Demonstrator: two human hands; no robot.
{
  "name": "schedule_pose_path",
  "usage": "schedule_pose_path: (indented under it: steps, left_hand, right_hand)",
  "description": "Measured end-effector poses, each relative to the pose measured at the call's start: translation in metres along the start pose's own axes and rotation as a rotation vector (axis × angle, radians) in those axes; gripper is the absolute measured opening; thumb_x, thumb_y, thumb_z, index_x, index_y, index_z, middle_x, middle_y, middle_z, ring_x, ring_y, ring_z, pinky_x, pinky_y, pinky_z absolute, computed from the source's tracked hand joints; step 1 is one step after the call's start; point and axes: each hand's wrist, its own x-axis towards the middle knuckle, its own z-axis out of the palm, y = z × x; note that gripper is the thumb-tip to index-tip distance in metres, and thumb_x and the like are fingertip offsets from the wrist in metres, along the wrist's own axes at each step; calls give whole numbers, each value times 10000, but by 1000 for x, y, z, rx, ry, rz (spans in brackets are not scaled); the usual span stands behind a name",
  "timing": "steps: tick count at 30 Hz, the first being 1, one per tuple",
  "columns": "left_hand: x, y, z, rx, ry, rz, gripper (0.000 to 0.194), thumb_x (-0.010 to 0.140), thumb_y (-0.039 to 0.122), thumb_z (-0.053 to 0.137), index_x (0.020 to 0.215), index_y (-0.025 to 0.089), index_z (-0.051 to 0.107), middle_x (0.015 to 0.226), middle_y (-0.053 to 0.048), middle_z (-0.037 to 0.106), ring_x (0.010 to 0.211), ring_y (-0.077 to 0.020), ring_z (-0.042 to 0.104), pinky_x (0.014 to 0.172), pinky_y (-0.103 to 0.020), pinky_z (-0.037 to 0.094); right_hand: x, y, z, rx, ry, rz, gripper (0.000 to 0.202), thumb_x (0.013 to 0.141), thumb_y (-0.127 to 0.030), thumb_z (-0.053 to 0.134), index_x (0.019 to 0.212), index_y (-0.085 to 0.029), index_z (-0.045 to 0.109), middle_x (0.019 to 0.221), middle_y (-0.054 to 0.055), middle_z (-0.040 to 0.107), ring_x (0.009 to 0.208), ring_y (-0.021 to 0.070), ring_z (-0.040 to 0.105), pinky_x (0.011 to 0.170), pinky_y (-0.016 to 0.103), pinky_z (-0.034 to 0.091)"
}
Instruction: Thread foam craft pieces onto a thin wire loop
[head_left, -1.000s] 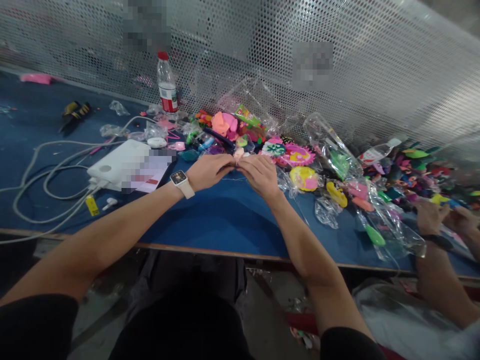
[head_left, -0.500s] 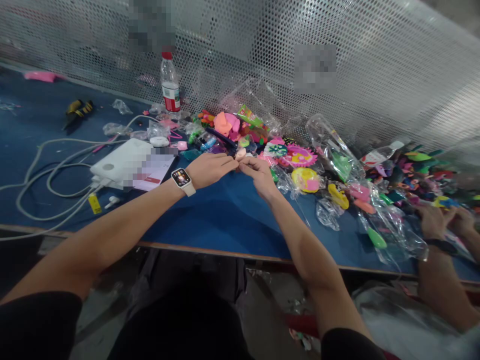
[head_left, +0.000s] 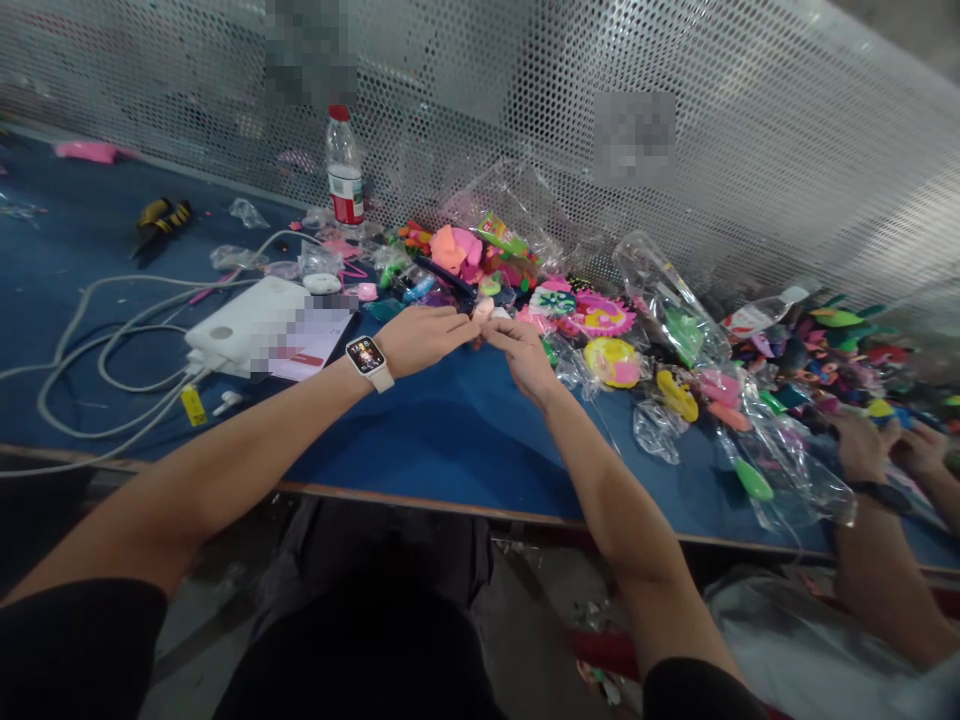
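Note:
My left hand (head_left: 429, 338), with a watch on its wrist, meets my right hand (head_left: 525, 355) above the blue table (head_left: 420, 440). The fingertips of both hands are pinched together around something small, partly hidden, that I cannot make out. A small pale pink piece (head_left: 484, 308) shows right at the fingertips. Just behind the hands lies a pile of colourful soft pieces, with an orange and pink one (head_left: 454, 250) among them. A yellow and pink piece (head_left: 613, 362) lies right of my right hand.
A white power bank (head_left: 244, 325) with cables and a phone (head_left: 311, 340) lie at left. Behind them stands a bottle (head_left: 345, 180). Pliers (head_left: 159, 225) rest further left. Plastic wrappers (head_left: 660, 425) and another person's hands (head_left: 866, 445) are at right, before a perforated metal panel (head_left: 480, 90).
My two hands stay together at the same spot, with only slight finger movement. The view has shifted slightly. At far right, the other person's hands have moved a little around a blue and yellow piece.

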Motion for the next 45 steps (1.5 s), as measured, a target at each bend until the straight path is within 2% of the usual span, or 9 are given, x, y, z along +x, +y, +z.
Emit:
schedule_pose_path:
  steps: [6, 8, 11, 13, 16, 24, 34, 40, 45]
  left_hand:
    - [0, 1, 2, -10, 27, 13, 279, 1122, 172, 460, 1204, 184, 726, 1026, -80, 799, 939, -198, 718, 784, -297, 566]
    - [-1, 0, 3, -33, 23, -6, 288, 1117, 162, 461, 1238, 182, 721, 1015, -80, 797, 935, -201, 721, 778, -296, 562]
    - [-1, -2, 4, -86, 46, -79, 282, 1124, 197, 472, 1269, 177, 713, 1011, -81, 796, 940, -199, 737, 770, -289, 559]
    - [-1, -4, 4, -97, 71, -108, 274, 1137, 246, 477, 1241, 169, 719, 1020, -87, 800, 950, -201, 751, 755, -289, 559]
    - [0, -4, 6, -101, 99, -122, 276, 1145, 274, 480, 1222, 163, 721, 1022, -94, 805, 950, -200, 763, 747, -287, 561]
    - [0, -1, 10, -144, 112, -160, 301, 1162, 315, 455, 1163, 165, 716, 1054, -90, 813, 948, -191, 768, 764, -289, 567]
    - [0, 1, 9, -155, 116, -161, 333, 1171, 327, 433, 1202, 161, 720, 1048, -95, 809, 949, -189, 764, 777, -295, 575]
    - [-1, -1, 7, -69, 118, -110, 277, 1152, 265, 461, 1190, 169, 718, 990, -75, 801, 901, -184, 755, 736, -286, 563]
    - [-2, -5, 5, 19, 72, -29, 261, 1132, 190, 460, 1162, 162, 717, 963, -66, 793, 903, -188, 738, 749, -284, 551]
  right_hand:
    - [0, 0, -2, 80, -76, 89, 390, 888, -571, 749, 710, -225, 721, 755, 29, 722, 857, 221, 700, 888, 393, 560]
    - [-2, -2, -2, -22, -46, 20, 401, 923, -577, 723, 726, -228, 723, 761, 24, 729, 829, 209, 691, 879, 389, 564]
    - [-6, -4, 2, -253, 96, -168, 340, 973, -565, 687, 875, -246, 755, 898, 35, 783, 880, 214, 709, 908, 410, 585]
    - [-8, -4, 5, -402, 193, -299, 273, 996, -526, 678, 999, -266, 761, 984, 37, 804, 912, 220, 731, 1016, 469, 584]
    - [-10, 0, 7, -578, 251, -440, 192, 1031, -455, 657, 1033, -295, 762, 973, 15, 817, 901, 225, 757, 1194, 573, 500]
    - [-8, 8, 2, -681, 307, -540, 217, 1066, -495, 640, 1011, -322, 759, 952, -3, 829, 893, 241, 771, 1209, 597, 495]
    - [-10, 6, -2, -754, 188, -491, 228, 1104, -453, 563, 1071, -313, 741, 1001, 40, 788, 952, 256, 710, 1217, 581, 438]
    - [-9, 2, 1, -919, 142, -507, 218, 1137, -338, 476, 1127, -283, 687, 1036, 54, 763, 979, 243, 679, 1176, 533, 421]
    - [-8, 0, 0, -885, 38, -458, 169, 1100, -241, 477, 1097, -247, 645, 1024, 66, 761, 998, 250, 661, 1070, 482, 459]
